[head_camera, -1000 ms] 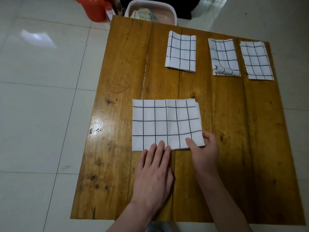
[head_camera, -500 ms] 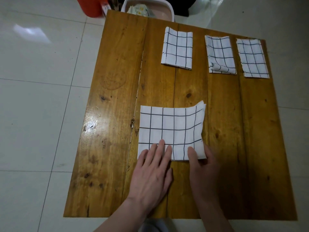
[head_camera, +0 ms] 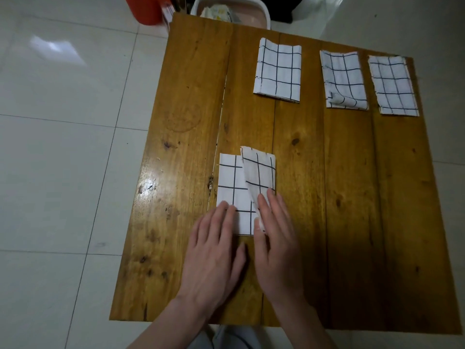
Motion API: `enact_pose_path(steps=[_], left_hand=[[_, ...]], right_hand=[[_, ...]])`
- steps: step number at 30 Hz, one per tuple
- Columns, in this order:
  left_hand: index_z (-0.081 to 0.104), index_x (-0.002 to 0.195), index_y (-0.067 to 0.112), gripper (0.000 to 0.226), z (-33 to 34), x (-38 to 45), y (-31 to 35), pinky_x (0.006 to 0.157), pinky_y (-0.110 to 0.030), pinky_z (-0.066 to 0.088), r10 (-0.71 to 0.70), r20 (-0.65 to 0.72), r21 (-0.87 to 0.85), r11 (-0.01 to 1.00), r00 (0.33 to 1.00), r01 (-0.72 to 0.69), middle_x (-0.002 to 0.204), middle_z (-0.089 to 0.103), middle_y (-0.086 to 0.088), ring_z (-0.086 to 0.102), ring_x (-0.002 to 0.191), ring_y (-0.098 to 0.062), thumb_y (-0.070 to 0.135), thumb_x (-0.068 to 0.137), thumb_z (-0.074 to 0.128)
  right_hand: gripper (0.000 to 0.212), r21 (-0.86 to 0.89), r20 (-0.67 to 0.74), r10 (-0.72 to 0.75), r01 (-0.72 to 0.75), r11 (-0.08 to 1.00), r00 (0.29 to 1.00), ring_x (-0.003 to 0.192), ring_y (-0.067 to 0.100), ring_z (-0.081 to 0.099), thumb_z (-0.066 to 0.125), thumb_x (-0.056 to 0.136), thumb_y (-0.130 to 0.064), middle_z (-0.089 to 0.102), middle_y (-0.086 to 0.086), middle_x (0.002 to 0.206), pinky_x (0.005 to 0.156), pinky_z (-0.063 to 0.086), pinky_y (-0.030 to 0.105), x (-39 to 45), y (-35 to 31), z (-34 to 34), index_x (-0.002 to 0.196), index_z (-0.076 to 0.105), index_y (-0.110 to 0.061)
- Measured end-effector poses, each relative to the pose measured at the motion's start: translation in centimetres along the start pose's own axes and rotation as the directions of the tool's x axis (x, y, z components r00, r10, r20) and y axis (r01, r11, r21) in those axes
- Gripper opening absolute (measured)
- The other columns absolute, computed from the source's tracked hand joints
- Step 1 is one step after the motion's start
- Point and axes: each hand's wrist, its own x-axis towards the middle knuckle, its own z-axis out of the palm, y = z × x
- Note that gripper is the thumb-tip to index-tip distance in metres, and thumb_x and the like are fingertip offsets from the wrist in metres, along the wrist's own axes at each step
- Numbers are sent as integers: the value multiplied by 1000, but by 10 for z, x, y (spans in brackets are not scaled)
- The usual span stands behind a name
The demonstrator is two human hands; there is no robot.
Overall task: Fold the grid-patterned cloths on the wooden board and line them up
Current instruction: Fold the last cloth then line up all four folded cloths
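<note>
On the near half of the wooden table lay the grid cloth we were folding, its right flap turned over leftward. Our left hand pressed flat, fingers straight, on its near left corner. Our right hand pinched the flap's near edge. Three folded cloths sat in a row along the far side.

Left hand lies flat on the near cloth. Right hand pinches its folded-over flap. Three folded cloths line the tabletop toward 12 o'clock.
</note>
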Motion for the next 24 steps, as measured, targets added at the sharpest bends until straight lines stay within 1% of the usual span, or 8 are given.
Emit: enact_pose_path(steps=[2, 4, 8, 11, 14, 18, 21, 24], left_hand=[[27, 163, 14, 70, -3, -2, -8, 124, -44, 30, -63, -5, -26, 998, 998, 63, 166, 35, -6, 34, 152, -24, 47, 103, 43], [26, 163, 13, 71, -4, -5, -14, 123, -46, 32, -83, -8, -43, 996, 997, 83, 164, 38, -5, 37, 149, -24, 46, 103, 44], [26, 162, 11, 72, -3, -8, -20, 122, -45, 32, -51, -37, -53, 997, 998, 49, 162, 41, -6, 39, 148, -22, 39, 100, 51], [26, 163, 10, 74, -4, -8, -23, 123, -45, 31, -26, -53, -51, 998, 998, 24, 162, 41, -6, 39, 148, -22, 33, 98, 55], [24, 164, 12, 78, -5, -9, -25, 123, -47, 32, -4, -36, -42, 999, 999, 3, 163, 39, -6, 38, 148, -23, 27, 95, 57], [24, 165, 18, 87, -6, -11, -29, 123, -49, 31, 18, 10, -24, 1000, 1000, -18, 165, 36, -7, 36, 150, -24, 21, 88, 64], [25, 165, 18, 91, -7, -12, -31, 122, -48, 28, 31, 16, -13, 999, 999, -30, 166, 36, -8, 37, 150, -25, 21, 84, 67], [35, 161, 19, 85, -8, -13, -33, 122, -48, 27, 54, 27, 13, 998, 998, -54, 165, 37, -10, 39, 149, -28, 22, 84, 70]], right_hand=[[51, -72, 25, -51, 53, 996, 998, 159, 14, 23, 40, 107, -20, 37, -2, 167, 125, 33, 48, 0, -1, 6, 158, 41, -16], [55, -146, 75, -76, 87, 986, 994, 159, 15, 22, 39, 104, -20, 37, -3, 166, 124, 33, 48, 1, -3, 12, 159, 40, -16], [58, -244, 188, -118, 162, 956, 975, 158, 17, 25, 36, 102, -25, 38, -3, 166, 125, 31, 45, 2, -5, 23, 159, 41, -17], [58, -276, 236, -129, 194, 941, 963, 157, 18, 26, 39, 101, -25, 39, -2, 165, 123, 35, 46, 2, -3, 30, 159, 42, -17], [60, -294, 245, -109, 181, 938, 963, 157, 17, 26, 45, 102, -26, 38, -2, 166, 122, 37, 45, 3, -2, 32, 160, 38, -17], [65, -353, 244, -66, 152, 923, 968, 157, 19, 27, 39, 102, -38, 34, 1, 168, 123, 33, 41, 9, -8, 33, 163, 32, -15], [70, -372, 267, -45, 146, 917, 963, 157, 20, 26, 43, 102, -43, 31, 1, 169, 124, 30, 41, 11, -9, 33, 164, 27, -14], [73, -355, 322, -20, 140, 924, 947, 159, 18, 17, 40, 104, -49, 23, 0, 172, 127, 22, 39, 14, -10, 30, 166, 20, -15]])
